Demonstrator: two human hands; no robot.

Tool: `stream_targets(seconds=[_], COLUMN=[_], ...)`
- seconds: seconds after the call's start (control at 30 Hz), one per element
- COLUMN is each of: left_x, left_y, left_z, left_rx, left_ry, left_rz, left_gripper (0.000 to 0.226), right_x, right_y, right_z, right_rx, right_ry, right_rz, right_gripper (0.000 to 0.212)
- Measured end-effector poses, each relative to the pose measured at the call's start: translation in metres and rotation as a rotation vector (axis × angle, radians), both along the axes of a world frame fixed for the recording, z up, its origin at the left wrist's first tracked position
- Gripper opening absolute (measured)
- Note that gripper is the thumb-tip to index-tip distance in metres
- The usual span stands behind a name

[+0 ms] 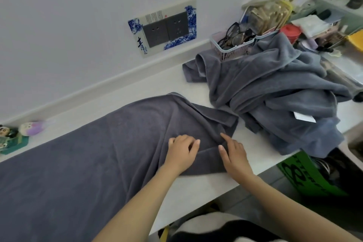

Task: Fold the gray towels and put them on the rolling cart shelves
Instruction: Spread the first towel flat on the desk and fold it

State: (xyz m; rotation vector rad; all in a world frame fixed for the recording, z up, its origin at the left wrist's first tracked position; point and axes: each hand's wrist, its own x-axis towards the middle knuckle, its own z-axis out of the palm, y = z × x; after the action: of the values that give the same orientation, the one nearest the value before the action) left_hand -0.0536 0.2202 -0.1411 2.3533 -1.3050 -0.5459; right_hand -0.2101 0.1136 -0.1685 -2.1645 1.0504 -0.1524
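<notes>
A large gray towel (82, 163) lies spread across the white counter (208, 182), reaching from the lower left to the middle. Its right end is creased and partly doubled over. My left hand (181, 152) rests on that end with its fingers curled against the cloth. My right hand (232, 152) lies just beside it at the towel's right edge, fingers apart and flat on the fabric. A heap of more gray towels (275, 92) sits unfolded at the right, a white label showing on it. No rolling cart is in view.
A pink basket of glasses (232, 44) and cluttered containers stand behind the heap. Small figurines (13, 135) sit at the counter's left, by the wall. A wall socket plate (165, 27) is above. A green box (306, 175) stands on the floor under the counter's right edge.
</notes>
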Motion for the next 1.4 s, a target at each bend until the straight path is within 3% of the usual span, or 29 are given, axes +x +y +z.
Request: stream_targets(seconds=[0.1,0.2,0.4,0.67,0.87,1.03,1.1,1.27,1.4], left_x=[-0.003,-0.010,-0.025,-0.019,-0.002,0.015,0.020,0.035,0.049], left_y=[0.000,0.000,-0.013,0.002,0.032,0.054,0.060,0.076,0.093], left_z=[-0.004,-0.006,-0.008,-0.021,-0.017,-0.003,0.002,0.023,0.024], left_rx=[0.035,0.119,0.174,0.117,0.067,0.005,-0.059,-0.217,-0.118], left_ry=[0.309,0.461,0.371,0.370,0.499,0.607,0.731,1.037,0.920], left_rz=[-0.021,0.065,0.133,0.263,0.426,0.630,0.745,1.007,0.815], left_gripper=[0.035,0.040,0.040,0.016,0.019,0.011,0.005,0.021,0.036], right_x=[0.005,0.012,0.028,0.041,0.061,0.081,0.083,0.090,0.108], right_y=[-0.003,-0.016,-0.042,-0.043,-0.039,-0.025,-0.023,-0.022,-0.030], right_z=[0.004,0.004,0.003,0.002,-0.001,0.001,0.001,0.006,0.019], right_rx=[0.002,-0.101,-0.052,0.077,0.162,0.152,0.131,0.073,0.038], right_ry=[-0.064,-0.090,-0.112,-0.118,-0.018,0.063,0.072,0.006,0.056], right_rz=[-0.044,-0.182,-0.151,-0.164,-0.283,-0.209,-0.173,-0.095,-0.070], right_gripper=[0.046,0.042,0.040,0.041,0.045,0.052,0.047,0.017,0.023])
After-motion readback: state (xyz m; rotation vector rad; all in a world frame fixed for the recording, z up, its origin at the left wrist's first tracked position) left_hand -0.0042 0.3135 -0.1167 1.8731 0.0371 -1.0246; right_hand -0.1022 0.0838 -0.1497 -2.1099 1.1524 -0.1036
